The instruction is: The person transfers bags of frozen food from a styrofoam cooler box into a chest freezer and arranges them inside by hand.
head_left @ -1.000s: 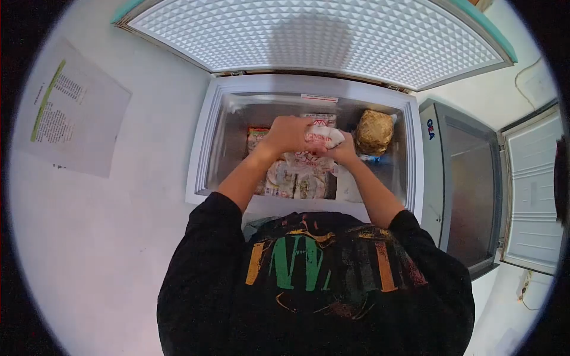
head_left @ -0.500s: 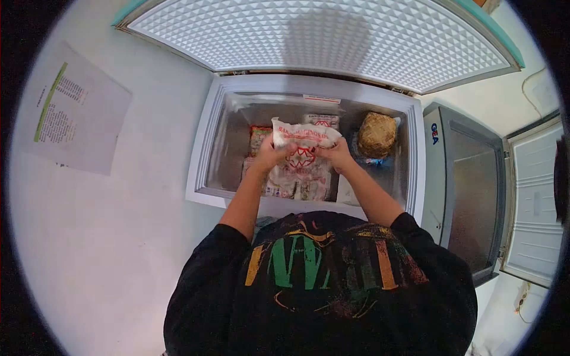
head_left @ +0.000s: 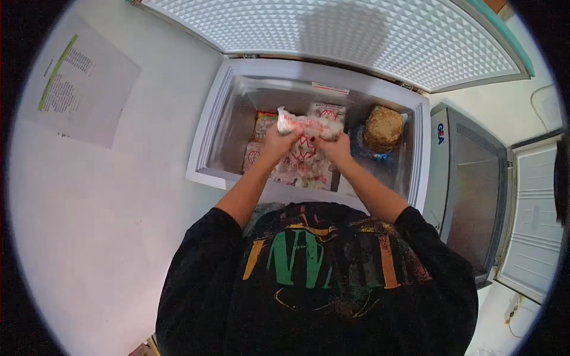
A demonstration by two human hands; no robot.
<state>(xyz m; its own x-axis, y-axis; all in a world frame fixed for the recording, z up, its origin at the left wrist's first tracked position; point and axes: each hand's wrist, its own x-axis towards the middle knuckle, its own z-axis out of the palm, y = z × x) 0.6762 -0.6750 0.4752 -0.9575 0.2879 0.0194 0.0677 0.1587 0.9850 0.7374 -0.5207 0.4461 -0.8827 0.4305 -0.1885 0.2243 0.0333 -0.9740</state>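
Observation:
Both hands grip a white plastic food bag point(head_left: 306, 155) with red print, held over the inside of a chest freezer point(head_left: 206, 136). My left hand point(head_left: 280, 142) is closed on the bag's upper left part, and my right hand point(head_left: 335, 148) is closed on its upper right. The bag's top edge is bunched and folds over between the hands. Beneath and around it lie similar printed bags, among them one at the back point(head_left: 328, 111) and one at the left point(head_left: 253, 153). What the held bag contains cannot be made out.
A brown wrapped bundle point(head_left: 383, 127) sits in the freezer's right part. The raised freezer lid point(head_left: 267, 29) stands behind. A grey second freezer point(head_left: 475, 184) adjoins on the right, its door point(head_left: 534, 219) swung out. A printed sheet point(head_left: 89, 89) is at the left.
The bag's upper edge has crumpled and folded down between my hands. My hands have drawn slightly closer together. The view has shifted a little.

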